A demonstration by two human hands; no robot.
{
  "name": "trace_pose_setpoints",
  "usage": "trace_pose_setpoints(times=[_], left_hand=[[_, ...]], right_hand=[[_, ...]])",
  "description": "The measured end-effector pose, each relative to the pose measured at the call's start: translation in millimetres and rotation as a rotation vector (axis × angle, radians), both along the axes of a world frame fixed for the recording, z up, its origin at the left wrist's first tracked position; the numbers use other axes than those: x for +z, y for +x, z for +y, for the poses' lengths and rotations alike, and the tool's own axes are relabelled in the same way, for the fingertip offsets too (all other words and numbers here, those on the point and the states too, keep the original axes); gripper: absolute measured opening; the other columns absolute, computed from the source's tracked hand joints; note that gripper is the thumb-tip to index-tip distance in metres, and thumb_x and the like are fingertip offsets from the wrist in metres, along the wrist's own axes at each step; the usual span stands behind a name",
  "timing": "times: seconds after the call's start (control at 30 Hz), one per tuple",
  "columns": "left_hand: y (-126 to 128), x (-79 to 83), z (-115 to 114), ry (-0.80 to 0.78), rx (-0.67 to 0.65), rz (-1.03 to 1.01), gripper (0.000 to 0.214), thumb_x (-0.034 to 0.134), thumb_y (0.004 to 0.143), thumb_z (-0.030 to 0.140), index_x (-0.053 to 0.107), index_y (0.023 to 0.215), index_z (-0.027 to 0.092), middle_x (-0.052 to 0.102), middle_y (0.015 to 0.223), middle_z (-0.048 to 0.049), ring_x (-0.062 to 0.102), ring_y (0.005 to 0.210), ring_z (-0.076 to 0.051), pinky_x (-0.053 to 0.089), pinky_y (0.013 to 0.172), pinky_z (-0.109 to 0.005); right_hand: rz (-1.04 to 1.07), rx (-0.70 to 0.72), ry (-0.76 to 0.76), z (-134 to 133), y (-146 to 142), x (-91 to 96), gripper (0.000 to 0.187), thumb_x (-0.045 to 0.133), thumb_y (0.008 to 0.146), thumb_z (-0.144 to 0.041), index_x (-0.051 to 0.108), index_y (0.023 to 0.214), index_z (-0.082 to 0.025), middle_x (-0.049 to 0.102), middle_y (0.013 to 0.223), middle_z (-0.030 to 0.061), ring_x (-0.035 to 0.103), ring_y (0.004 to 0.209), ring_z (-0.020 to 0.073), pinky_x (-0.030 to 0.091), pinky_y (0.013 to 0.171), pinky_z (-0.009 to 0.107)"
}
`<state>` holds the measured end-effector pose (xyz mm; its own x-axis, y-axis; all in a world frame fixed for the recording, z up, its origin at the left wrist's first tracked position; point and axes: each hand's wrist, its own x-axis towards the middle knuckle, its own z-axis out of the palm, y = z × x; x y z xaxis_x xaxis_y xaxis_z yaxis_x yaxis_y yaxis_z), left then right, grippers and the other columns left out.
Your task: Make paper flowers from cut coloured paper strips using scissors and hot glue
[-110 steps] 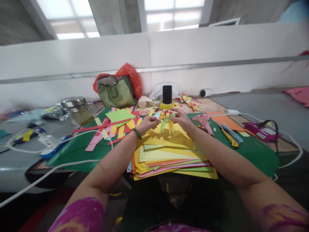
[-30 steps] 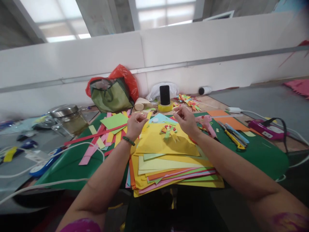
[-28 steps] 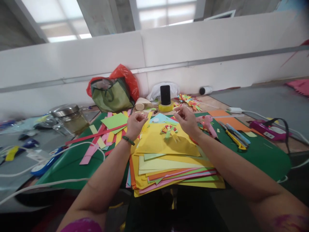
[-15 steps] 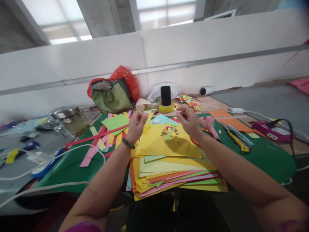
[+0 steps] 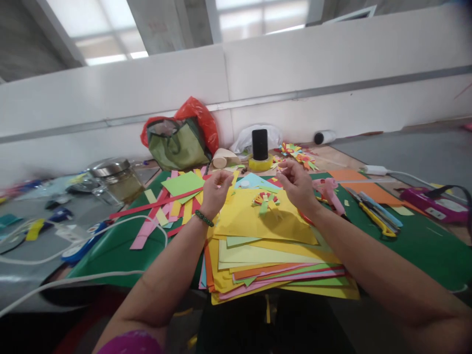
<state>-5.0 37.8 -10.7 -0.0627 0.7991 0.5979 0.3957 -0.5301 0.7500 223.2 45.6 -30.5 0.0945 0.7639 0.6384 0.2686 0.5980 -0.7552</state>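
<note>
White wall [image 5: 177, 78], green mat [image 5: 118, 260], crafty chaos

Head cam: paper rosette [image 5: 266, 198] sits on the yellow sheet [image 5: 239, 223]. Left hand [image 5: 216, 192] is at its 9 o'clock, fingertips bunched close, can't tell if they're pinching anything. Right hand [image 5: 298, 186], 2 o'clock, loosely curled, thumb and fingers apart. Pink glue gun [image 5: 331, 192] at 3, phone [image 5: 260, 144] at 12.

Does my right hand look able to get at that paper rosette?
Probably yes: the paper rosette appears between your right hand and left hand, with nothing visible covering it or blocking the way.

Bright windows [image 5: 92, 22] above white wall [image 5: 158, 81]
</note>
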Motion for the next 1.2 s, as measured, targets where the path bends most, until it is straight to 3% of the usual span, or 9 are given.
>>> trace_pose_setpoints(times=[0.13, 0.2, 0.3, 0.5, 0.63, 0.7, 0.8, 1.07, 1.2], left_hand=[[3, -6.1, -3, -0.016, -0.061, 0.129, 0.014, 0.059, 0.084, 0.029, 0.057, 0.075, 0.019, 0.06, 0.069, -0.0005, 0.058, 0.07, -0.015, 0.047, 0.07, -0.027], [11, -9.8, -8, -0.048, -0.148, 0.289, 0.015, 0.064, 0.081, 0.022, 0.063, 0.095, 0.018, 0.065, 0.08, -0.0026, 0.061, 0.075, -0.015, 0.05, 0.075, -0.028], [21, -3.1, -17, -0.024, -0.13, 0.574, 0.015, 0.063, 0.082, 0.023, 0.069, 0.094, 0.017, 0.069, 0.095, -0.0081, 0.064, 0.091, -0.02, 0.05, 0.084, -0.033], [-20, 71.1, -18, -0.059, 0.09, 0.758, 0.023, 0.055, 0.085, 0.03, 0.075, 0.09, 0.02, 0.075, 0.089, -0.004, 0.066, 0.082, -0.018, 0.05, 0.078, -0.028], [-70, 101.3, 0, -0.217, 0.492, 0.836, 0.03, 0.054, 0.082, 0.031, 0.076, 0.099, 0.019, 0.076, 0.094, -0.0057, 0.067, 0.084, -0.021, 0.05, 0.076, -0.029], [-87, 95.5, 10, -0.355, 0.582, 0.906, 0.029, 0.057, 0.08, 0.032, 0.076, 0.097, 0.019, 0.076, 0.096, -0.0077, 0.067, 0.087, -0.023, 0.05, 0.074, -0.029], [-96, 72.4, 24, -0.486, 0.532, 0.976, 0.028, 0.056, 0.08, 0.032, 0.078, 0.094, 0.02, 0.076, 0.093, -0.0084, 0.068, 0.087, -0.023, 0.05, 0.073, -0.027], [-63, 35.5, 49, -0.493, 0.289, 1.023, 0.03, 0.055, 0.082, 0.032, 0.077, 0.097, 0.018, 0.076, 0.092, -0.0034, 0.068, 0.085, -0.018, 0.049, 0.076, -0.021], [-63, 28.8, 60, -0.494, 0.316, 1.082, 0.035, 0.052, 0.083, 0.028, 0.074, 0.109, 0.021, 0.075, 0.106, -0.0046, 0.067, 0.098, -0.021, 0.05, 0.085, -0.025]], right_hand=[[-0.012, 0.013, -0.006, 0, 0, -3.1, 0.02, 0.061, 0.08, -0.029, 0.055, 0.097, -0.022, 0.05, 0.064, -0.0048, 0.046, 0.055, 0.0125, 0.036, 0.051, 0.026], [-0.025, 0.004, -0.004, 1, 0, -6.0, 0.02, 0.061, 0.079, -0.03, 0.056, 0.096, -0.021, 0.05, 0.064, -0.0047, 0.046, 0.054, 0.0121, 0.036, 0.051, 0.025], [-0.038, -0.002, -0.021, 4, 0, -10.4, 0.022, 0.06, 0.078, -0.032, 0.056, 0.097, -0.02, 0.051, 0.065, -0.0043, 0.046, 0.054, 0.0119, 0.038, 0.052, 0.026], [-0.033, 0.026, -0.056, 7, 0, -13.4, 0.024, 0.06, 0.078, -0.035, 0.055, 0.097, -0.02, 0.051, 0.065, -0.0042, 0.047, 0.054, 0.0122, 0.038, 0.052, 0.026], [-0.043, 0.023, -0.061, 5, -1, -12.0, 0.024, 0.059, 0.079, -0.035, 0.056, 0.098, -0.02, 0.052, 0.064, -0.0043, 0.047, 0.052, 0.0119, 0.038, 0.051, 0.025], [-0.055, 0.015, -0.059, 4, -1, -11.0, 0.024, 0.058, 0.08, -0.034, 0.056, 0.098, -0.019, 0.051, 0.063, -0.0046, 0.046, 0.051, 0.0116, 0.036, 0.05, 0.025], [-0.068, 0.015, -0.061, 3, -2, -10.1, 0.023, 0.057, 0.08, -0.033, 0.056, 0.098, -0.019, 0.051, 0.062, -0.0047, 0.046, 0.051, 0.0115, 0.036, 0.05, 0.025], [-0.07, 0.034, -0.109, 5, -1, -10.6, 0.023, 0.057, 0.08, -0.033, 0.056, 0.098, -0.019, 0.051, 0.062, -0.0044, 0.046, 0.05, 0.012, 0.035, 0.049, 0.025], [-0.085, 0.027, -0.127, 3, -1, -8.8, 0.023, 0.058, 0.08, -0.034, 0.057, 0.097, -0.019, 0.052, 0.063, -0.0037, 0.048, 0.052, 0.0122, 0.037, 0.05, 0.025]])
